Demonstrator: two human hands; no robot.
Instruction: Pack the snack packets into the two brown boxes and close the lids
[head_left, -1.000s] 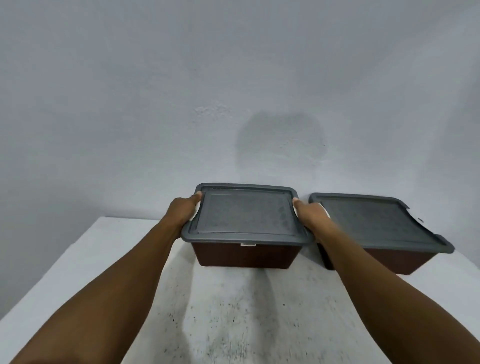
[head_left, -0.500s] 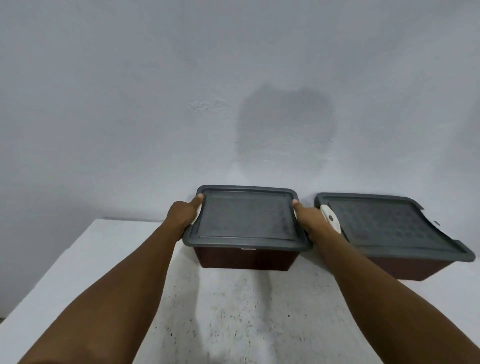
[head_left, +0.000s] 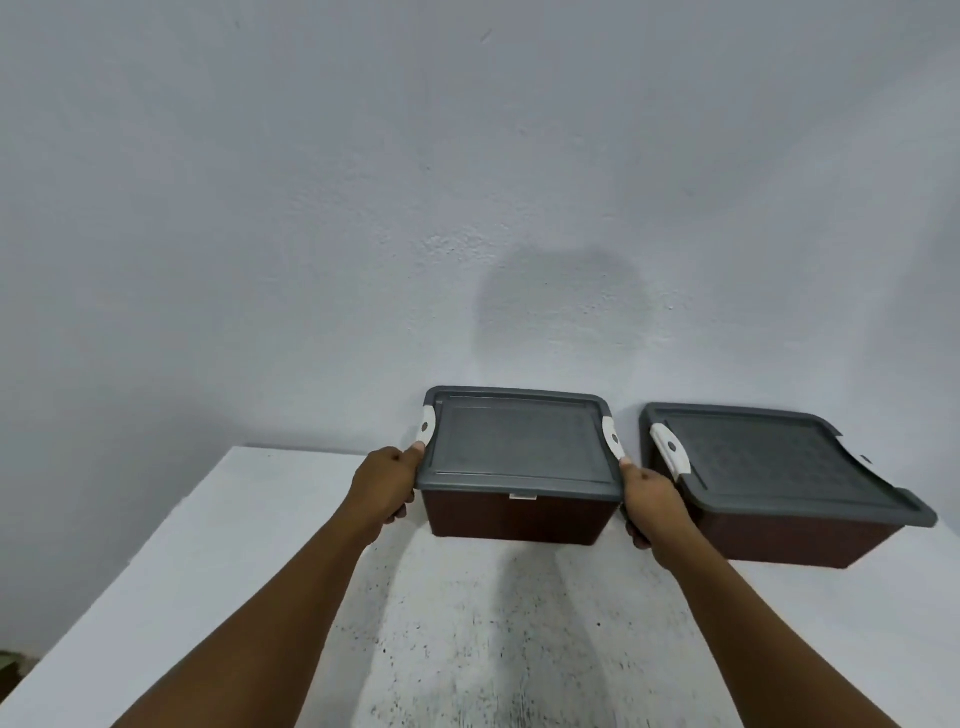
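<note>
Lid-closing seems nearly done: left hand (head_left: 387, 480) and right hand (head_left: 649, 499) grip the ends of the left brown box (head_left: 519, 514) on the table (head_left: 260, 545), thumbs by its white latches (head_left: 427, 426), which probably want pressing home.

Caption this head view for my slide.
Left hand and right hand grip one lidded brown box beside a second box.

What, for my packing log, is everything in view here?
Brown plastic boxes, left box and right box: two, brown, side by side at the table's far side.
Grey plastic lids: two, grey, one on each box.
White latches: three showing, white, two on the left lid's ends, one on the right lid's left end.
White speckled table: one, white, under the boxes.
Pale grey wall: one, grey, behind.
Left hand: one, gripping the left box's left end.
Right hand: one, gripping its right end.
</note>
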